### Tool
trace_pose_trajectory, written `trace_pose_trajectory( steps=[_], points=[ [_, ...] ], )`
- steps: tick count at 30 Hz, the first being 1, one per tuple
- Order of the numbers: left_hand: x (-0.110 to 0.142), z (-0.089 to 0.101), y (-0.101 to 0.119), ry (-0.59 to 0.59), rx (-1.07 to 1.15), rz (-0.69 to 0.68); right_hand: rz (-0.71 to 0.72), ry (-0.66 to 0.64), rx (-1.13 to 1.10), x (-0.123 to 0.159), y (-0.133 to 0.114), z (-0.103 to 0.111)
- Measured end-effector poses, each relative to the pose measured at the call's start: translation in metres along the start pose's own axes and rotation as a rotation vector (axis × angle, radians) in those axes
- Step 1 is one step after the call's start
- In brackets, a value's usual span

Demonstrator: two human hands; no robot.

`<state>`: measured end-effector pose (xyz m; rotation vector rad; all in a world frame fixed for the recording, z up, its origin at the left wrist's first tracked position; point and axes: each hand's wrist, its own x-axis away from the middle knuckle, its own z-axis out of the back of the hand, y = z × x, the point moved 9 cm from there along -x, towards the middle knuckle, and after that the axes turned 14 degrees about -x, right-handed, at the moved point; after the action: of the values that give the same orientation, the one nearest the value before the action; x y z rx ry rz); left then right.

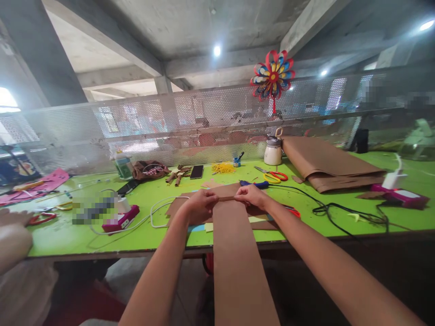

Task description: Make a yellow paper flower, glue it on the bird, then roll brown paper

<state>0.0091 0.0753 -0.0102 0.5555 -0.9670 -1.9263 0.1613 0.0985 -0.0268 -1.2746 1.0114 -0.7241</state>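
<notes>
A long strip of brown paper runs from the green table down over its front edge toward me. My left hand pinches the strip's far end at its left corner, fingers closed on the folded edge. My right hand pinches the same folded end at its right corner. More brown paper pieces lie flat under my hands.
A stack of brown paper sheets lies at the back right beside a white jar. Red-handled scissors, a blue glue gun with a black cable, a phone and a paper pinwheel are nearby. Another person's arm is at the left.
</notes>
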Motion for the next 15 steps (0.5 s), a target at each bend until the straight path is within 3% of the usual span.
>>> trace_pose_trajectory(
  steps=[5,10,15],
  points=[
    [0.0003,-0.006,-0.004,-0.106,0.114,-0.007,-0.015,0.017,-0.002,-0.0029,0.0059,0.0062],
    [0.0009,-0.0015,-0.0059,-0.082,0.088,0.011,-0.042,-0.008,-0.03,-0.0029,0.0091,0.0052],
    [0.008,-0.0095,-0.0001,-0.049,0.162,0.027,-0.015,-0.012,0.004,0.0006,0.0017,-0.0027]
  ],
)
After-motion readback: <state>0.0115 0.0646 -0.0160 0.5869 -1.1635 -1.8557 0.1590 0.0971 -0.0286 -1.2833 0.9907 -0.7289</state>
